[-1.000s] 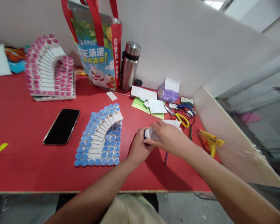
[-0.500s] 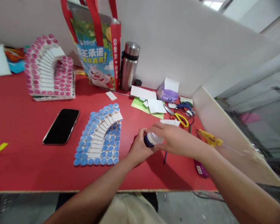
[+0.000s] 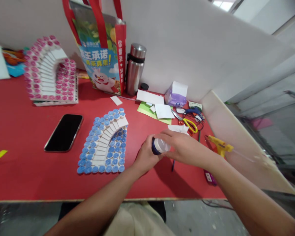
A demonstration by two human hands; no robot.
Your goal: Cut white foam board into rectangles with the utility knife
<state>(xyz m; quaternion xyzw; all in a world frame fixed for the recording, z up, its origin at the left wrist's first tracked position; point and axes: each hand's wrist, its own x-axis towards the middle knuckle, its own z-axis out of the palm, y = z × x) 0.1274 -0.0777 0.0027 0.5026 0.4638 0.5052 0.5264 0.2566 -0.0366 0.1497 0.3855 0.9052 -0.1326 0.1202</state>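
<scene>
Between my hands is a small jar (image 3: 155,148), dark blue with a white band and a pale, see-through end (image 3: 165,146). My left hand (image 3: 147,152) is wrapped round the dark blue part. The fingers of my right hand (image 3: 175,144) curl over the pale end; some of the jar is hidden behind them. To the left lies a stair-like craft piece (image 3: 103,141) of white strips edged with blue-topped discs. Under my right hand, a thin dark stick (image 3: 173,165) rests on the red table (image 3: 147,186).
A phone (image 3: 64,132) lies left. Behind stand a pink-disc craft piece (image 3: 49,75), a printed bag (image 3: 100,59) and a steel flask (image 3: 135,68). Paper pieces (image 3: 164,111), yellow-handled scissors (image 3: 190,125) and a yellow glue gun (image 3: 220,145) lie right, beside a low partition (image 3: 236,131).
The jar has tilted slightly between my hands, showing more of its white band. Both hands keep their hold, and the view has shifted a little.
</scene>
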